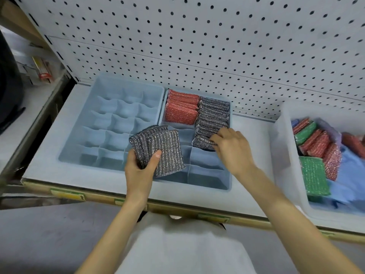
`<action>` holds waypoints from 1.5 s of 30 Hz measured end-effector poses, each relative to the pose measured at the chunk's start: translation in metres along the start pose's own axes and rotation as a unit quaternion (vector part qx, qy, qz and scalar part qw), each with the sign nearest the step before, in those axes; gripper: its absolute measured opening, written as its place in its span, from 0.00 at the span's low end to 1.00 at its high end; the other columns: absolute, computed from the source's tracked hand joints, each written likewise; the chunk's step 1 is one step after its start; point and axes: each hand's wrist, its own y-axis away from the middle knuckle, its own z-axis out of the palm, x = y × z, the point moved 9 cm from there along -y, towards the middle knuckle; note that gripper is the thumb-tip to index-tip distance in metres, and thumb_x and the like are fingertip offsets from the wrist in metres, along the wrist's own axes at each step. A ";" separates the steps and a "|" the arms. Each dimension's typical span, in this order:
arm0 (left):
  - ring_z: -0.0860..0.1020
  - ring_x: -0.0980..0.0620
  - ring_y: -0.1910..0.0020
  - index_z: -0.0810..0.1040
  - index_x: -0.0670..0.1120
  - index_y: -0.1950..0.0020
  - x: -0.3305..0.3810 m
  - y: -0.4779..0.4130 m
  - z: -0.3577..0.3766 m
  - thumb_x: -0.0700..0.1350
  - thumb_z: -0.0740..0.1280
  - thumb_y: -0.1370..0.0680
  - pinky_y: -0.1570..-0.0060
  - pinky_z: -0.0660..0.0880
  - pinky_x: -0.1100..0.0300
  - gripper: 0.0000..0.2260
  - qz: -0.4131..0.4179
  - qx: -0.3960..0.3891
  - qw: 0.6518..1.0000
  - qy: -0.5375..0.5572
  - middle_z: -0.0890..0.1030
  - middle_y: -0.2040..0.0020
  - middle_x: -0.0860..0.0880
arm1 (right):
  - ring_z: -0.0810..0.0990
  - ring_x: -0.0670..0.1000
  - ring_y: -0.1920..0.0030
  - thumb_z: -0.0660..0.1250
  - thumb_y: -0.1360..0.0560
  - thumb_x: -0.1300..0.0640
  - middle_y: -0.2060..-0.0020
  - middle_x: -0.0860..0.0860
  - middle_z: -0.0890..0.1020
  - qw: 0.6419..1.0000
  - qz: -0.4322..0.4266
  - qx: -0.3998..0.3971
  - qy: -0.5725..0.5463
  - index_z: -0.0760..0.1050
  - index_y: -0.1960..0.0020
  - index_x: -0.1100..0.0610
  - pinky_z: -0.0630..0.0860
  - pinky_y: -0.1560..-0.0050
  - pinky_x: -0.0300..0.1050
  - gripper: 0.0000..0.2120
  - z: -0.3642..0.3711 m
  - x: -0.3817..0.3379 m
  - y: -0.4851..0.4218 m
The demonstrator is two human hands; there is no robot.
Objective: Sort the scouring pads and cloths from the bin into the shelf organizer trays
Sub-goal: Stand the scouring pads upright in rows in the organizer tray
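While the tray (pixel 209 184) beneath both hands held red pads (pixel 181 110) and grey pads (pixel 214 115), the left hand (pixel 138 171) gripped a grey stack (pixel 166 153); the right hand (pixel 233 149) pinched the nearest pad (pixel 202 142).

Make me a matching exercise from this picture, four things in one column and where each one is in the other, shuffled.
Things
1. neat red row
2. loose grey stack
3. flat green pad
4. right hand

Places
A. in the white bin
B. pinching the near end of the grey row
C. gripped by the left hand
D. back left section of the right tray

Pairs: 1-D, 2-C, 3-A, 4-B.
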 end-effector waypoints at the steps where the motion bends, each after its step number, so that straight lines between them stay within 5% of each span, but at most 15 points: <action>1: 0.78 0.53 0.43 0.74 0.48 0.35 0.000 0.000 0.000 0.45 0.71 0.25 0.44 0.75 0.57 0.18 0.002 -0.001 1.000 0.001 0.80 0.42 0.51 | 0.76 0.56 0.65 0.79 0.44 0.68 0.66 0.53 0.77 1.000 -0.001 -0.012 0.011 0.80 0.62 0.57 0.73 0.67 0.45 0.14 0.006 -0.001 0.001; 13: 0.79 0.54 0.44 0.75 0.51 0.39 -0.001 -0.001 0.001 0.46 0.71 0.25 0.41 0.75 0.53 0.15 0.015 -0.004 1.000 -0.004 0.81 0.43 0.53 | 0.78 0.57 0.66 0.78 0.53 0.73 0.67 0.55 0.76 0.998 0.008 -0.058 0.006 0.77 0.67 0.60 0.69 0.79 0.42 0.19 0.021 -0.012 -0.004; 18: 0.78 0.54 0.44 0.74 0.53 0.41 -0.001 0.000 0.000 0.46 0.71 0.25 0.41 0.75 0.53 0.14 0.012 -0.003 1.000 0.001 0.80 0.44 0.54 | 0.79 0.59 0.59 0.75 0.39 0.73 0.56 0.58 0.77 0.995 0.031 0.030 -0.085 0.78 0.47 0.62 0.74 0.75 0.46 0.21 0.006 -0.003 0.016; 24: 0.78 0.52 0.42 0.74 0.50 0.38 0.001 0.000 0.002 0.46 0.70 0.24 0.41 0.75 0.55 0.16 0.012 -0.014 1.000 0.000 0.80 0.42 0.51 | 0.80 0.60 0.57 0.74 0.46 0.77 0.57 0.57 0.81 0.998 0.009 0.023 -0.056 0.80 0.45 0.64 0.79 0.61 0.48 0.30 0.019 -0.009 0.020; 29: 0.78 0.52 0.41 0.74 0.54 0.38 -0.003 0.002 0.004 0.52 0.72 0.26 0.38 0.74 0.46 0.17 -0.029 -0.034 0.999 0.004 0.79 0.39 0.51 | 0.77 0.60 0.51 0.74 0.33 0.69 0.51 0.57 0.80 0.993 0.048 0.063 -0.091 0.81 0.42 0.61 0.76 0.51 0.50 0.19 0.008 -0.004 0.026; 31: 0.79 0.51 0.42 0.75 0.55 0.42 -0.003 0.006 0.008 0.50 0.72 0.25 0.43 0.77 0.47 0.14 -0.065 -0.057 0.995 0.047 0.81 0.41 0.52 | 0.75 0.54 0.47 0.70 0.25 0.61 0.48 0.54 0.78 0.943 0.156 0.052 -0.289 0.79 0.40 0.55 0.71 0.43 0.43 0.14 -0.005 0.003 0.038; 34: 0.82 0.51 0.46 0.76 0.49 0.39 0.001 0.022 0.026 0.49 0.72 0.31 0.53 0.79 0.55 0.21 -0.097 -0.125 0.982 0.098 0.83 0.44 0.50 | 0.78 0.46 0.48 0.69 0.25 0.55 0.49 0.49 0.80 0.759 0.260 -0.087 -0.590 0.76 0.41 0.48 0.74 0.45 0.40 0.12 0.004 -0.037 0.058; 35: 0.82 0.51 0.46 0.76 0.48 0.38 0.002 0.028 0.033 0.50 0.73 0.34 0.52 0.79 0.54 0.25 -0.094 -0.148 0.980 0.089 0.84 0.44 0.50 | 0.79 0.46 0.49 0.70 0.26 0.55 0.50 0.49 0.81 0.736 0.270 -0.097 -0.613 0.76 0.43 0.49 0.76 0.46 0.42 0.12 0.004 -0.050 0.063; 39: 0.82 0.51 0.45 0.74 0.47 0.35 0.001 0.042 0.039 0.53 0.72 0.34 0.50 0.79 0.54 0.28 -0.084 -0.178 0.977 0.078 0.83 0.43 0.49 | 0.79 0.45 0.57 0.74 0.30 0.61 0.57 0.49 0.83 0.684 0.329 -0.045 -0.650 0.76 0.51 0.55 0.77 0.54 0.42 0.10 0.002 -0.059 0.076; 45: 0.82 0.51 0.45 0.75 0.47 0.36 -0.002 0.041 0.019 0.50 0.69 0.29 0.49 0.80 0.53 0.22 -0.074 -0.169 0.980 0.076 0.84 0.44 0.50 | 0.80 0.45 0.57 0.70 0.26 0.59 0.57 0.48 0.83 0.638 0.354 -0.093 -0.677 0.76 0.52 0.54 0.74 0.60 0.35 0.05 0.005 -0.053 0.089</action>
